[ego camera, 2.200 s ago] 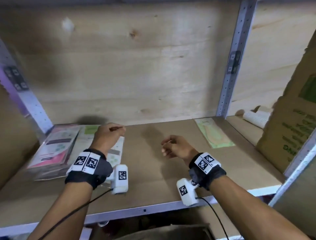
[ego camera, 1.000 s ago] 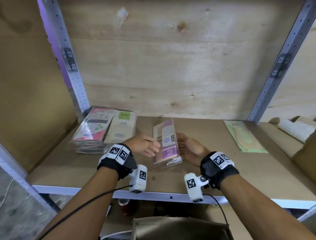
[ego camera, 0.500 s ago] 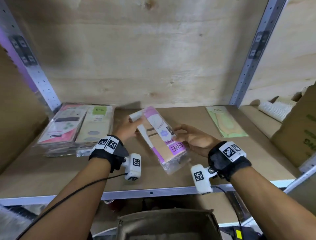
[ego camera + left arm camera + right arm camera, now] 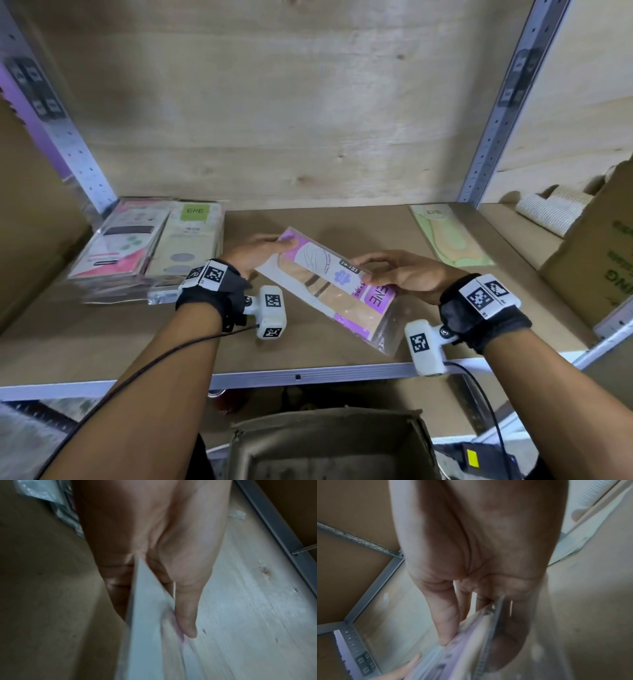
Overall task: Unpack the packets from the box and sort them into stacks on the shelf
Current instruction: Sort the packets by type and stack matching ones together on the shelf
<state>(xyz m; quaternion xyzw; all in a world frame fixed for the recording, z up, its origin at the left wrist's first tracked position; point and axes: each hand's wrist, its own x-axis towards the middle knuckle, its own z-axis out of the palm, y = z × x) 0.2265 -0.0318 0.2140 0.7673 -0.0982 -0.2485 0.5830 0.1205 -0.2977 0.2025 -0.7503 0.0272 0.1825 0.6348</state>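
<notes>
A purple-and-tan packet (image 4: 329,287) in clear plastic hangs tilted just above the middle of the brown shelf (image 4: 102,342). My left hand (image 4: 257,253) pinches its far left end, thumb on top; in the left wrist view the packet's edge (image 4: 145,615) sits between thumb and fingers. My right hand (image 4: 397,274) grips its right side; the right wrist view shows the packet (image 4: 471,649) between thumb and fingers. A pink stack (image 4: 120,243) and a green-labelled stack (image 4: 188,236) lie at the shelf's left. A single green packet (image 4: 448,236) lies at the back right. The open box (image 4: 329,445) sits below the shelf.
Metal uprights (image 4: 507,102) frame the bay, with a plywood back wall. A large cardboard carton (image 4: 603,260) stands at the right, pale rolls (image 4: 548,212) behind it. The shelf's metal front edge (image 4: 308,375) runs beneath my wrists.
Both hands, with nothing in them at first, now hold a purple packet. It has turned from near upright to lying diagonally and flatter over the shelf's middle.
</notes>
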